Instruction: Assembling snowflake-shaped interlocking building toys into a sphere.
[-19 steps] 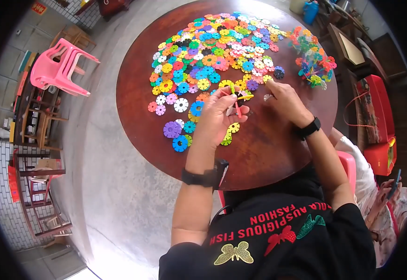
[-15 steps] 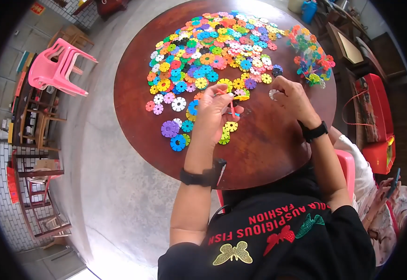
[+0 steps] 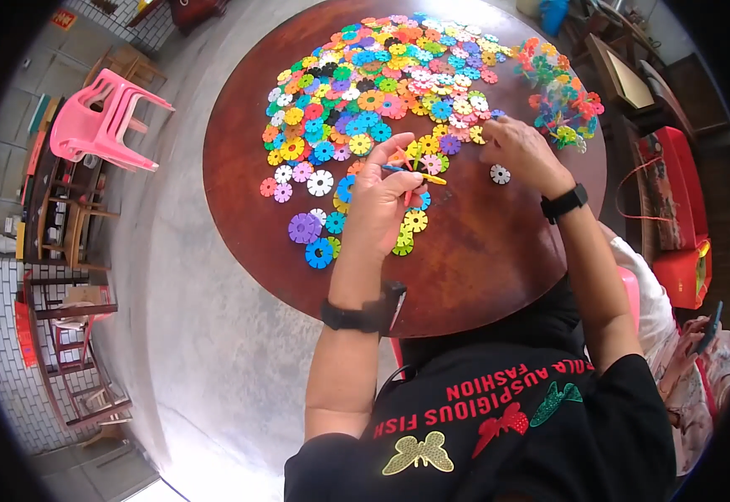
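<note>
Above a round, red-brown wooden table point(image 3: 482, 259), the left hand point(image 3: 377, 205) pinches multicoloured joined plastic discs point(image 3: 429, 177) that slackening could drop; rightward, the right hand's point(image 3: 528, 156) hold is unclear.

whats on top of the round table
Loose flower-shaped discs and a joined multicoloured cluster sit on the table. The left hand and right hand hide whatever lies beneath them.

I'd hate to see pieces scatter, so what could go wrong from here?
The left hand has a thumb-and-finger grip on the small disc cluster, which might slip. The right hand is close to the translucent flower assembly and could knock it. The left forearm might brush the nearby blue disc out of place.
</note>
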The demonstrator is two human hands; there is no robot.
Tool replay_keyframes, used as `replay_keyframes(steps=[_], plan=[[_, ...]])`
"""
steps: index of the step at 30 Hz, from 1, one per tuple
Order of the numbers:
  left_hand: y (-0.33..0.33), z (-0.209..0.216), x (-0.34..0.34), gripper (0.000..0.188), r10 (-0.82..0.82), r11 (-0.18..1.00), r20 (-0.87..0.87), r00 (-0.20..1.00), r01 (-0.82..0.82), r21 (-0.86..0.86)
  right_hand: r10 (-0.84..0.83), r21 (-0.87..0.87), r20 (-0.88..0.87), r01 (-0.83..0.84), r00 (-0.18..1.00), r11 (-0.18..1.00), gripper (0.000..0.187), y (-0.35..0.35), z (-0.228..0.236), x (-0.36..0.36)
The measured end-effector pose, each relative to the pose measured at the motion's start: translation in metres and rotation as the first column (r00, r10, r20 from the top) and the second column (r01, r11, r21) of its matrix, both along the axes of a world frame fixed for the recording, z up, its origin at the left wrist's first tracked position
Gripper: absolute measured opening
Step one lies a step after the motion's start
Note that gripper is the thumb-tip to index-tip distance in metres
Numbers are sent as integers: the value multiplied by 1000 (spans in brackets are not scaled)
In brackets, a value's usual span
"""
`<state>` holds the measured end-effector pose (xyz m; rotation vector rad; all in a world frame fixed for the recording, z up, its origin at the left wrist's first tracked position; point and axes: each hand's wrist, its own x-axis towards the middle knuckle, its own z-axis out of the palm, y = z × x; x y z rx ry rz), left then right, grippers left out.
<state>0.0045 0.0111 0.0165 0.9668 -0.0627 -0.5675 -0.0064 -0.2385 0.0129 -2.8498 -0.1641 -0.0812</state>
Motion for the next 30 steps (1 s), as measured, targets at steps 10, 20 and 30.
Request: replay_keyframes(steps=[10,20,30], plan=[[-3,7,-4,22,-26,998,-56,998,29,49,-63,2,120,63,991,998,17,5,-20,11],[-4,6,-2,13,54,999,-52,997,-54,0,135,443,310,-269,941,855,10,57,41,-39],[-8,7,-5,11,44,999,-67,997,-44,5,162,398,367,-312,916,863,12,66,35,-43]])
